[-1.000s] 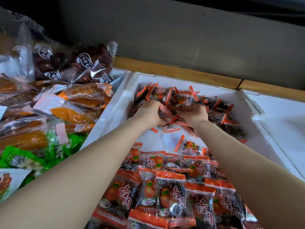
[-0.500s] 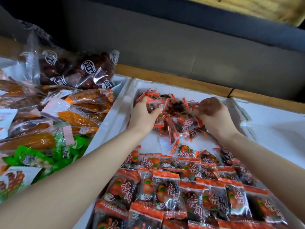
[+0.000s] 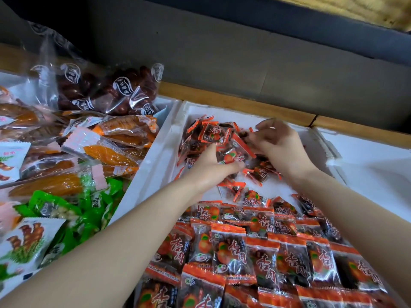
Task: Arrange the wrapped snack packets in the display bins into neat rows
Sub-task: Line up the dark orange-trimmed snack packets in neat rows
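Observation:
A white foam bin (image 3: 155, 165) holds red-and-clear snack packets. Neat rows of packets (image 3: 262, 256) fill its near half. A loose heap of packets (image 3: 213, 134) lies at the far end. My left hand (image 3: 211, 165) is under the heap's near side, its fingers curled round several packets. My right hand (image 3: 280, 147) is over the heap's right side, fingers bent and pinching a packet there. A bare strip of bin floor lies between the heap and the rows.
A second bin on the left holds orange dried-fruit packs (image 3: 111, 152), green packets (image 3: 66, 207) and bags of dark dates (image 3: 115, 90). Another white foam bin (image 3: 373, 165) sits on the right. A wooden ledge (image 3: 233, 101) and a grey wall run behind.
Both hands have gathered the scattered far packets into a tighter heap toward the back left corner. The right hand moved in from the right wall. The camera tilted slightly.

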A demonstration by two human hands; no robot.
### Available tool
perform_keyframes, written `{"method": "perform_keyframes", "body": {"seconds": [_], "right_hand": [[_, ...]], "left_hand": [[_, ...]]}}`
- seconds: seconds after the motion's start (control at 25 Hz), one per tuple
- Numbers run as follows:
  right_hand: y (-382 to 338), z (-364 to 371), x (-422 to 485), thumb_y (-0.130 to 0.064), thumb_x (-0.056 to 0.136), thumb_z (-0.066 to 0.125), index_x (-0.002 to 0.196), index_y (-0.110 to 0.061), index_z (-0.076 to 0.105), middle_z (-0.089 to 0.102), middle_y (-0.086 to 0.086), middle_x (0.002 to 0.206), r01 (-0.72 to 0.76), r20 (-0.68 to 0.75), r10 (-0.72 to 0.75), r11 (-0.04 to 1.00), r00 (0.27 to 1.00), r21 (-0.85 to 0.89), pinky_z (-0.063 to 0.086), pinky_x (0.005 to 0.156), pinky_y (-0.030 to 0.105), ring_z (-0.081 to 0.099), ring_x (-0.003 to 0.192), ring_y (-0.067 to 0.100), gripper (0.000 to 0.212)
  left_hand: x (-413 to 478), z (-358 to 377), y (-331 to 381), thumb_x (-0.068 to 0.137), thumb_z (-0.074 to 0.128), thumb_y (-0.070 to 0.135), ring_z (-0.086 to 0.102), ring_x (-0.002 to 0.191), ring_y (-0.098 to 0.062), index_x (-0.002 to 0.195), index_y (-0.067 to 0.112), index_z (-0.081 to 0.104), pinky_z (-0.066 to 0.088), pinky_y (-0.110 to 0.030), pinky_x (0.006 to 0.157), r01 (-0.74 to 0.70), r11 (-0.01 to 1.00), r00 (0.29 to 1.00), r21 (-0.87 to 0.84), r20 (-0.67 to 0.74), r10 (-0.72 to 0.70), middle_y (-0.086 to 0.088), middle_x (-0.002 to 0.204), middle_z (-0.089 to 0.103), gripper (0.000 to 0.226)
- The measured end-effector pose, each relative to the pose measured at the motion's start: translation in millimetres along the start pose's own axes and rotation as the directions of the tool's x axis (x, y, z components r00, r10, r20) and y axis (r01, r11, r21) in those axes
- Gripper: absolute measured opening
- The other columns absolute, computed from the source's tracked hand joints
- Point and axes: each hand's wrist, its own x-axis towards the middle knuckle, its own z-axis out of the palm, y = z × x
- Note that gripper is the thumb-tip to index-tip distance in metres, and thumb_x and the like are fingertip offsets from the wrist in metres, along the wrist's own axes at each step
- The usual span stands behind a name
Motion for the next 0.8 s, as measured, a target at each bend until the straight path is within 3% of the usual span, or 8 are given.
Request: {"method": "perform_keyframes", "body": {"seconds": [0.08,0.2,0.28,0.36,0.48,0.6,0.68,0.8], "right_hand": [[14.2,-10.5,-0.5,-0.007,0.09,0.059,0.093,-0.012,0.056,0.067,0.005,0.085,-0.034,-0.073,0.028,0.995,0.997,-0.09,0.053,0.068,0.031,0.062,0.076,0.021,0.006],[55.7,-24.0,-11.0,-0.024,0.088,0.064,0.114,-0.01,0.061,0.062,-0.002,0.108,-0.084,0.22,0.261,0.802,0.94,-0.592,0.045,0.083,0.024,0.059,0.097,0.016,0.03],[75.6,-21.8,-20.7,-0.033,0.083,0.069,0.123,-0.013,0.057,0.06,0.001,0.119,-0.085,0.335,0.431,0.71,0.838,-0.699,0.046,0.088,0.026,0.057,0.101,0.015,0.047],[79.8,-16.4,-22.8,-0.034,0.078,0.074,0.124,-0.012,0.056,0.059,0.005,0.121,-0.081,0.33,0.454,0.678,0.828,-0.731,0.044,0.087,0.026,0.057,0.102,0.018,0.054],[76.3,-12.5,-14.5,-0.032,0.077,0.075,0.112,-0.005,0.06,0.063,0.011,0.111,-0.079,0.288,0.446,0.643,0.847,-0.762,0.045,0.081,0.03,0.059,0.099,0.024,0.046],[70.4,-12.9,-12.7,-0.026,0.078,0.075,0.095,-0.009,0.055,0.059,0.007,0.094,-0.047,0.231,0.332,0.655,0.914,-0.754,0.04,0.065,0.028,0.052,0.081,0.021,0.031],[61.1,-15.7,-14.8,-0.025,0.077,0.075,0.101,-0.013,0.056,0.056,0.004,0.092,-0.027,0.143,0.189,0.686,0.971,-0.727,0.034,0.06,0.027,0.048,0.078,0.019,0.032],[37.9,-28.9,-21.3,-0.031,0.079,0.074,0.115,-0.011,0.054,0.06,0.007,0.107,-0.007,0.027,0.036,0.725,0.999,-0.688,0.038,0.07,0.028,0.055,0.091,0.024,0.046]], "left_hand": [[2.5,-8.7,-1.2,0.086,0.069,0.022,0.058,0.094,-0.005,0.11,0.021,0.052,0.044,-0.017,0.078,-0.041,0.999,0.995,0.035,-0.087,0.044,0.008,0.103,0.062,0.029],[3.7,-15.1,-2.9,0.086,0.069,0.027,0.056,0.11,-0.011,0.127,0.018,0.049,0.042,-0.028,0.092,-0.037,0.999,0.988,0.014,-0.15,0.038,0.006,0.118,0.061,0.046],[3.2,-14.9,-2.8,0.086,0.069,0.029,0.055,0.113,-0.011,0.129,0.02,0.047,0.042,-0.03,0.095,-0.049,0.998,0.987,0.024,-0.153,0.052,0.007,0.121,0.06,0.048],[4.7,-15.3,-4.3,0.086,0.069,0.031,0.054,0.115,-0.013,0.131,0.021,0.046,0.042,-0.035,0.1,-0.042,0.998,0.985,0.041,-0.166,0.048,0.007,0.125,0.059,0.052],[6.5,-16.8,-5.6,0.085,0.069,0.032,0.055,0.116,-0.015,0.131,0.021,0.046,0.041,-0.04,0.104,-0.039,0.998,0.982,0.045,-0.181,0.046,0.006,0.125,0.059,0.053],[4.3,-16.0,-3.8,0.087,0.068,0.028,0.054,0.115,-0.012,0.13,0.02,0.046,0.041,-0.033,0.099,-0.068,0.996,0.983,0.065,-0.165,0.078,0.007,0.123,0.058,0.049],[0.9,-16.2,-2.2,0.088,0.066,0.025,0.054,0.105,-0.003,0.126,0.021,0.047,0.041,-0.022,0.088,-0.104,0.991,0.983,0.085,-0.141,0.115,0.012,0.113,0.058,0.042],[-7.8,-12.5,1.8,0.089,0.066,0.023,0.052,0.092,0.007,0.115,0.026,0.046,0.041,-0.013,0.079,-0.126,0.98,0.985,0.154,-0.099,0.142,0.02,0.101,0.056,0.033]]}}
